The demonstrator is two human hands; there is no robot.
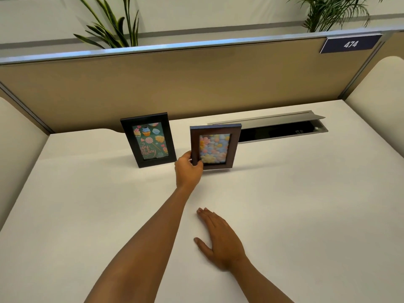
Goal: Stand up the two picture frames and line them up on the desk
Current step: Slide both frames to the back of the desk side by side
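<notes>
A black picture frame with a birthday picture stands upright on the white desk, left of centre. To its right a brown frame with pastel flowers is upright, its bottom edge at the desk surface. My left hand grips that brown frame by its lower left corner, thumb behind and fingers in front. Nearer to me, my right hand rests flat on the desk, fingers together, holding nothing.
An open grey cable tray is set into the desk just behind and right of the brown frame. A tan partition walls the back, with plants above it and a sign reading 474 at the right. Cream side panels flank the desk.
</notes>
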